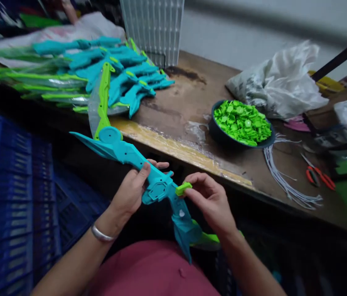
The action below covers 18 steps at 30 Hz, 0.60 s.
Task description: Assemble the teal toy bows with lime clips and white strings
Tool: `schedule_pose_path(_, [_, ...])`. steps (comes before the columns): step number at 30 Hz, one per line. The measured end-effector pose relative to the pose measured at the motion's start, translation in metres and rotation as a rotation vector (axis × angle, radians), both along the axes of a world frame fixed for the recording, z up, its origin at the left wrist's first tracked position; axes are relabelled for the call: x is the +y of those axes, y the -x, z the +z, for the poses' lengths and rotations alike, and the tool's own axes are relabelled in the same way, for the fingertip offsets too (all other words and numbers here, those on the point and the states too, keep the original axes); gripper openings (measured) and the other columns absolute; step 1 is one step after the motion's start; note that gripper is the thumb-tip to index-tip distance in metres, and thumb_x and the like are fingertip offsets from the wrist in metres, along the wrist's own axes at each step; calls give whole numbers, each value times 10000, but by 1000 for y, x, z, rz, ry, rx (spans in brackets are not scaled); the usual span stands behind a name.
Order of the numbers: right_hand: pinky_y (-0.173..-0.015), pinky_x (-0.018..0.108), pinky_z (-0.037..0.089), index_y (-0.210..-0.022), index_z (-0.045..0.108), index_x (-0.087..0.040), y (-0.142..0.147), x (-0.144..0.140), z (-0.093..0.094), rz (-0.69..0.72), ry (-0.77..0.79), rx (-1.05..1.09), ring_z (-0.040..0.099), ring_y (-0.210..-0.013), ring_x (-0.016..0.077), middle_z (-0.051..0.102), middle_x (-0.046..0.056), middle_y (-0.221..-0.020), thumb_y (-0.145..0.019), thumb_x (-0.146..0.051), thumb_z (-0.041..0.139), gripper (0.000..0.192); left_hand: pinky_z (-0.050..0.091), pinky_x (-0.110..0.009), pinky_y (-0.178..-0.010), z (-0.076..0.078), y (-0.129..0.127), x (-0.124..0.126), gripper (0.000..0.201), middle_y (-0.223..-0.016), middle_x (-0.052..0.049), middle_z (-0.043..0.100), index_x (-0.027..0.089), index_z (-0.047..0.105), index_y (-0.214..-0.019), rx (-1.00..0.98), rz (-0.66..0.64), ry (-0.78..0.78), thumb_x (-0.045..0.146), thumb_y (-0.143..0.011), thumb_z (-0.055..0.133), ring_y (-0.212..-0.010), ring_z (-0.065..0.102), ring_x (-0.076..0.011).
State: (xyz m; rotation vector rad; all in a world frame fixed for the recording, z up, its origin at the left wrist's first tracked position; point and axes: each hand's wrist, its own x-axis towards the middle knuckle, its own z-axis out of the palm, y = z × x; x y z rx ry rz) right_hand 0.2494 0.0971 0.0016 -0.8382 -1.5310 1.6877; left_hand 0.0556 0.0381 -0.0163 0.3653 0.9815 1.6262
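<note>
A: What is in the hands, low in the middle of the frame?

B: A teal plastic toy bow (148, 172), held slantwise over the lap, its upper end reaching toward the table (191, 107) edge. The left hand (132, 191) has its fingers wrapped round the grip section, thumb on top. The right hand (208, 197) pinches a small green piece (183, 188) between thumb and forefinger, right against the bow's middle.

A: How would that bow handle, do you think?

B: Light and stiff, I'd judge, being hollow moulded plastic. The thin pointed tips look like the weak part; the thick middle, where the left hand is, seems the safest place to take hold. The surface is smooth, so perhaps a little slippery.

A: And the green piece?

B: Tiny and hard, easy to drop. A fingertip pinch on its sides suits it.

A: What lies around?

B: Right of centre, a dark bowl (222, 133) heaped with the same green pieces (242, 123). In the upper left, a pile of teal bows (124, 78) and green limbs. White strings (287, 185) and orange-handled scissors (319, 176) lie at the right, a crumpled plastic bag (279, 82) behind the bowl, and a blue crate (10, 193) at the left.
</note>
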Motion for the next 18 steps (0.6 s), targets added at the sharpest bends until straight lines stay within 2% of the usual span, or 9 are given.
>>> schedule_pose_path(2, [-728, 279, 596, -941, 679, -215, 0, -23, -11, -58, 34, -35, 698, -788, 156, 717, 19, -890, -868, -318, 773, 158, 589, -528, -949, -14, -13, -5, 378, -1105, -68, 781, 230, 604, -1058, -46, 14, 18, 424, -815, 819, -1027, 757, -325])
schedule_pose_path(5, [-819, 287, 571, -943, 698, -224, -6, -37, -21, -140, -77, -118, 677, -914, 169, 706, 33, -969, -894, -270, 745, 82, 532, -536, -1038, -28, -20, -13, 479, -1141, -56, 768, 251, 582, -1120, -73, -2, 37, 250, -736, 869, -1112, 727, -328])
schedule_pose_path(7, [-822, 276, 555, -941, 691, -230, -10, -39, -23, -180, -143, -158, 652, -931, 164, 682, 30, -981, -901, -241, 733, 59, 495, -557, -1078, -36, -21, -18, 509, -1206, -75, 748, 252, 594, -1162, -70, -30, 49, 199, -726, 852, -1190, 686, -352])
schedule_pose_path(11, [-725, 245, 559, -939, 637, -226, -12, -43, -23, -194, -100, -183, 652, -816, 139, 649, 23, -948, -910, -240, 715, 84, 462, -547, -1117, -47, -22, -26, 369, -1268, -116, 725, 205, 691, -1146, -57, -117, 31, 227, -795, 800, -1273, 625, -377])
schedule_pose_path(14, [-686, 239, 579, -1097, 666, -259, -9, -50, -24, -183, -74, -176, 686, -745, 123, 659, 11, -950, -947, -212, 661, 157, 460, -501, -1129, -52, -28, -28, 329, -1246, -84, 744, 231, 712, -1150, -118, -110, 13, 246, -830, 786, -1273, 630, -340])
schedule_pose_path(16, [-703, 263, 596, -1141, 706, -279, -7, -55, -26, -149, -133, -171, 704, -763, 132, 671, 16, -959, -973, -182, 615, 213, 454, -459, -1138, -53, -33, -28, 305, -1265, -65, 741, 245, 714, -1142, -154, -74, 14, 244, -845, 782, -1286, 623, -303])
schedule_pose_path(18, [-725, 283, 607, -1094, 742, -276, -5, -60, -28, -143, -227, -175, 712, -793, 145, 695, 21, -967, -972, -153, 614, 215, 462, -416, -1127, -51, -38, -28, 268, -1297, -60, 730, 238, 723, -1117, -197, -53, 23, 245, -855, 781, -1279, 625, -270])
